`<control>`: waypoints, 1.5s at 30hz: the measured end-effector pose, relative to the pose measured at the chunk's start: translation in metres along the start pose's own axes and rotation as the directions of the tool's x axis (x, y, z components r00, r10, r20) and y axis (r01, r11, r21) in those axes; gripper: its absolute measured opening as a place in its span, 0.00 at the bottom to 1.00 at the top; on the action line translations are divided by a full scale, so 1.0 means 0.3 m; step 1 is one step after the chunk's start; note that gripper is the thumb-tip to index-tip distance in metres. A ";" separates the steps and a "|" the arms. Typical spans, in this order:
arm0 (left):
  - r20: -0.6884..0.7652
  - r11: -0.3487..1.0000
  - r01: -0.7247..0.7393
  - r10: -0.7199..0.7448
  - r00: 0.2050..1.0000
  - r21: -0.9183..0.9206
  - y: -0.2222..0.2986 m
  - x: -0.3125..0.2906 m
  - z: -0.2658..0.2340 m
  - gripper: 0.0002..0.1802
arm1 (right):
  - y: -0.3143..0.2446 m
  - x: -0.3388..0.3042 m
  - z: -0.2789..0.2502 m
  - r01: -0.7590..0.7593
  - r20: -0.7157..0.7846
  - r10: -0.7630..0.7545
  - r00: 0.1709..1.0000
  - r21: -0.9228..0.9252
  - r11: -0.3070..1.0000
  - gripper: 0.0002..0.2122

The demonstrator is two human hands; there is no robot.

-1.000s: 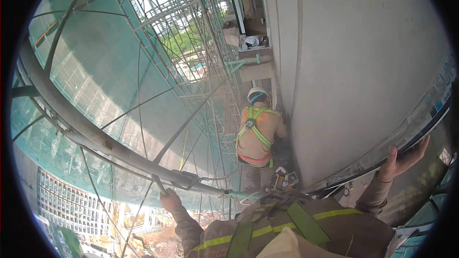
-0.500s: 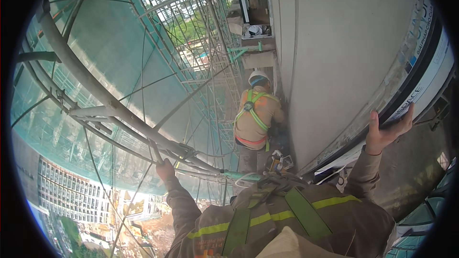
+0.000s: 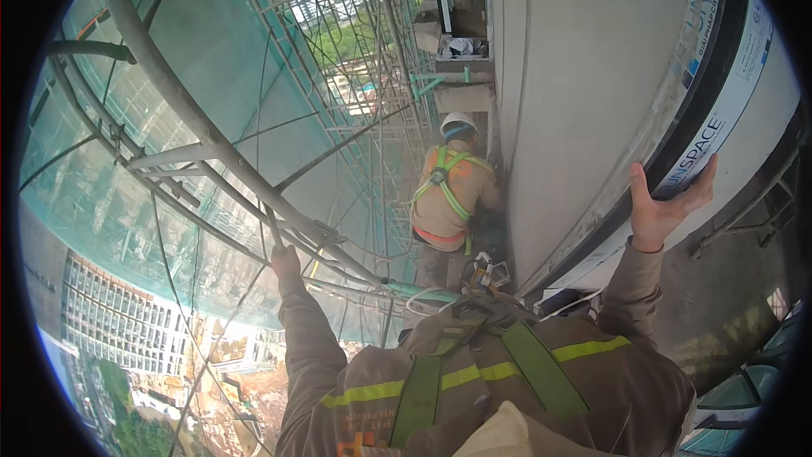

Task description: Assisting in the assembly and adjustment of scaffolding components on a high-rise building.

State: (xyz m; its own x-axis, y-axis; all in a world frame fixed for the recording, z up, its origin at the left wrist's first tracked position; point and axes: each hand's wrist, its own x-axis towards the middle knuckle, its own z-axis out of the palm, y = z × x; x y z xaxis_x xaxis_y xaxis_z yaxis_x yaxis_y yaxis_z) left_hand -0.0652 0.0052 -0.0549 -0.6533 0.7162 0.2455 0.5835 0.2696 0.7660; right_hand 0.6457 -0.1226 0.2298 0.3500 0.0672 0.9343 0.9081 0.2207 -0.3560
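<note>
The plain grey wall (image 3: 584, 76) takes up most of the upper right of the frame, and pale green netting (image 3: 207, 42) spreads behind poles over the upper left. A thick scaffold pole (image 3: 207, 134) sweeps from the upper left down to the lower middle (some of that bend belongs to the lens).

Along the wall's outer side runs a long, dark-edged frame (image 3: 723, 51) with white printed film on it. Its long axis slants from the upper right rim down and leftward to just above the person's chest, roughly mirroring the pole's slant.

Between the two, near the middle of the picture, a co-worker (image 3: 448, 195) in a white helmet and green harness faces away, both hands hidden.

Of the person's own hands, the right hand (image 3: 664, 211) is far nearer the frame, at its edge right of centre. This hand is open, thumb apart from the fingers, which reach across the film; how firmly it presses cannot be told. From it the frame extends both ways, toward the upper right and the lower left.

The left hand (image 3: 288, 262), left of centre, is well apart from the frame, across the person's body. It appears closed around the lower end of a thin bar (image 3: 271, 224) beside the pole.
</note>
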 end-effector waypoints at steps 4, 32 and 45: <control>-0.018 0.998 -0.049 0.048 0.999 -0.047 -0.019 0.026 0.001 0.17 | -0.020 -0.001 -0.035 0.015 0.020 -0.015 1.000 -0.004 1.000 0.53; -0.052 1.000 0.004 -0.005 0.999 -0.019 -0.059 0.044 0.036 0.18 | -0.016 0.035 -0.018 0.010 0.093 -0.013 0.996 0.033 0.999 0.52; -0.235 0.995 0.067 -0.048 0.971 0.070 0.150 -0.089 -0.006 0.21 | 0.053 -0.006 0.032 0.110 -0.012 -0.113 0.993 -0.173 0.979 0.52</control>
State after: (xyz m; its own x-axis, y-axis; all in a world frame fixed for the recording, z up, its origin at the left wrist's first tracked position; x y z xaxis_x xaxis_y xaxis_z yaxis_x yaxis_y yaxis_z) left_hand -0.0224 -0.0031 -0.0259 -0.7758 0.5309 0.3409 0.5711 0.3613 0.7371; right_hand 0.6574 -0.1099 0.2227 0.2475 0.0301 0.9684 0.9670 0.0551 -0.2488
